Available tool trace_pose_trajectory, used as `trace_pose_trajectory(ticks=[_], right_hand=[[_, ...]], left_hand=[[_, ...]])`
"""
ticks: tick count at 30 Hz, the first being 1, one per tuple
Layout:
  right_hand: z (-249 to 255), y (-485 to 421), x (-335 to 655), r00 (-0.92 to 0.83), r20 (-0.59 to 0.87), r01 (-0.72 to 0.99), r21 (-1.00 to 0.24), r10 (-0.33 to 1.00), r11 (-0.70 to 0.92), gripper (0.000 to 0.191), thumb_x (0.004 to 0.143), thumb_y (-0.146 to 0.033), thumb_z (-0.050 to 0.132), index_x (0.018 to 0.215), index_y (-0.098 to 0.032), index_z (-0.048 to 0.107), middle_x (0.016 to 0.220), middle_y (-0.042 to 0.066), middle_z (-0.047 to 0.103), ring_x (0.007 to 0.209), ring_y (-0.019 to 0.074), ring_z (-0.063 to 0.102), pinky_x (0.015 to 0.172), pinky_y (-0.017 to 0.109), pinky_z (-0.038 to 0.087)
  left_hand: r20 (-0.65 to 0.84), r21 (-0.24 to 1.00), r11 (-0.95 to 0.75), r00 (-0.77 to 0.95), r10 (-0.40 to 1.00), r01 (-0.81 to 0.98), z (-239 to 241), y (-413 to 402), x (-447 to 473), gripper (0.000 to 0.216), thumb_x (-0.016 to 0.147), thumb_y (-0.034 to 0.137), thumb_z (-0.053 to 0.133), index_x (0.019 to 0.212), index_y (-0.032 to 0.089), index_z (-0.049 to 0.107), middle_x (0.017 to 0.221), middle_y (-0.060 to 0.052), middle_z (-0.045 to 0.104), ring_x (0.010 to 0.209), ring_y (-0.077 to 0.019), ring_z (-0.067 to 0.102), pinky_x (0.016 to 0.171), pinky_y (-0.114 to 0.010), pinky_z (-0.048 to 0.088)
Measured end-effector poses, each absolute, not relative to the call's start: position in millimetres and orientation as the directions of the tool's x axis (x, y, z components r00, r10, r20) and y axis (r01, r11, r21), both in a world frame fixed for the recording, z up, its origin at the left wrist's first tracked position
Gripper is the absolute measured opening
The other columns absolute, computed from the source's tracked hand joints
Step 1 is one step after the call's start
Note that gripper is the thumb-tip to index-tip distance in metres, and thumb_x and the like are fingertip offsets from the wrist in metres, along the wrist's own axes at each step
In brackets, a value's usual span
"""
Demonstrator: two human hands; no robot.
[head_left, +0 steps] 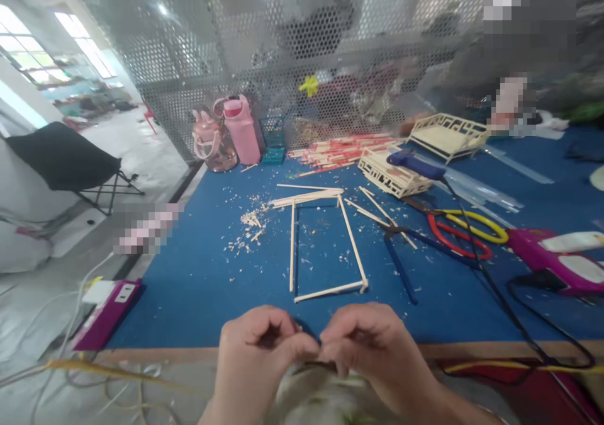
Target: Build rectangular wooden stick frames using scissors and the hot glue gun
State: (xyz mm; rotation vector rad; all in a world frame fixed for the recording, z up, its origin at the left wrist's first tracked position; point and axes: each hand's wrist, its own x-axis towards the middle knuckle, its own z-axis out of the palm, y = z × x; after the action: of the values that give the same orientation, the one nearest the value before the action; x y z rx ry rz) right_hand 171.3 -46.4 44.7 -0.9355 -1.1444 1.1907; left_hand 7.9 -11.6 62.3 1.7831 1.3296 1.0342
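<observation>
My left hand [267, 343] and my right hand [363, 343] meet at the table's front edge, fingertips pinched close together. Whatever lies between them is too small or hidden to make out. Just beyond them, a rectangular frame of thin wooden sticks [352, 239] rests on the blue tabletop [198, 299]; its near left corner shows a small gap. Several loose sticks [306, 197] lie along its far side. To its right are blue-handled pliers [401, 267], with more sticks by their jaws.
Wood scraps [252, 220] are scattered left of the frame. Behind stand a pink bottle [243, 132], a pile of red-and-white sticks [344, 151] and small wooden model beds [396, 173]. A blue glue gun [415, 164] trails a cable. Red-and-yellow-handled scissors [460, 236] and a purple power strip [108, 311] flank the sides.
</observation>
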Motion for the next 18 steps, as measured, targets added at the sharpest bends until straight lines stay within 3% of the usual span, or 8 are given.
trace_pose_trajectory(ticks=[3, 5, 9, 13, 18], right_hand=[[47.6, -44.9, 165.5, -0.046, -0.032, -0.397, -0.917, 0.998, -0.048, 0.032, 0.058, -0.045, 0.082, 0.053, -0.017, 0.066, 0.040, -0.003, 0.055, 0.035, 0.0050, 0.043, 0.037, 0.016, 0.035], [46.5, -44.9, 162.6, -0.089, -0.077, -0.433, -0.895, 0.993, -0.108, 0.040, 0.056, -0.054, 0.080, 0.055, -0.016, 0.066, 0.039, -0.004, 0.051, 0.033, 0.0035, 0.036, 0.035, 0.016, 0.030], [43.3, -48.0, 158.6, -0.118, 0.013, -0.270, -0.963, 0.993, -0.019, 0.061, 0.077, -0.069, 0.052, 0.089, -0.014, 0.074, 0.036, -0.006, 0.040, 0.031, 0.0043, 0.029, 0.035, 0.018, 0.025], [44.4, -54.2, 156.6, -0.158, 0.112, -0.100, -0.990, 0.981, 0.097, 0.065, 0.085, -0.060, 0.048, 0.130, -0.016, 0.058, 0.046, -0.006, 0.043, 0.040, 0.0070, 0.035, 0.042, 0.021, 0.031], [47.5, -64.3, 153.4, -0.234, -0.044, -0.229, -0.968, 0.971, -0.099, 0.072, 0.080, -0.047, 0.057, 0.142, -0.014, 0.042, 0.046, -0.009, 0.043, 0.038, 0.0064, 0.032, 0.042, 0.021, 0.030]], left_hand=[[0.162, 0.935, -0.198, 0.143, 0.976, 0.294, 67.3, -12.9, 19.6, 0.026, 0.055, 0.021, 0.079, 0.043, 0.018, 0.056, 0.050, 0.004, 0.064, 0.046, -0.0085, 0.056, 0.045, -0.015, 0.044], [0.177, 0.946, -0.207, 0.138, 0.974, 0.248, 69.5, -13.4, 23.4, 0.018, 0.055, 0.021, 0.078, 0.048, 0.019, 0.062, 0.051, 0.004, 0.065, 0.047, -0.0093, 0.057, 0.046, -0.015, 0.045], [0.194, 0.941, -0.240, 0.200, 0.960, 0.240, 72.5, -15.3, 25.2, 0.018, 0.068, 0.032, 0.072, 0.055, 0.020, 0.068, 0.049, 0.002, 0.063, 0.045, -0.0114, 0.056, 0.044, -0.018, 0.046], [0.209, 0.940, -0.237, 0.134, 0.969, 0.244, 75.3, -18.4, 23.8, 0.023, 0.080, 0.034, 0.060, 0.064, 0.020, 0.068, 0.053, 0.002, 0.065, 0.050, -0.0122, 0.060, 0.049, -0.020, 0.050], [0.471, 0.706, -0.509, 0.210, 0.857, 0.492, 73.7, -20.5, 20.1, 0.020, 0.085, 0.027, 0.054, 0.070, 0.021, 0.067, 0.061, 0.001, 0.067, 0.055, -0.0115, 0.062, 0.054, -0.019, 0.050]])
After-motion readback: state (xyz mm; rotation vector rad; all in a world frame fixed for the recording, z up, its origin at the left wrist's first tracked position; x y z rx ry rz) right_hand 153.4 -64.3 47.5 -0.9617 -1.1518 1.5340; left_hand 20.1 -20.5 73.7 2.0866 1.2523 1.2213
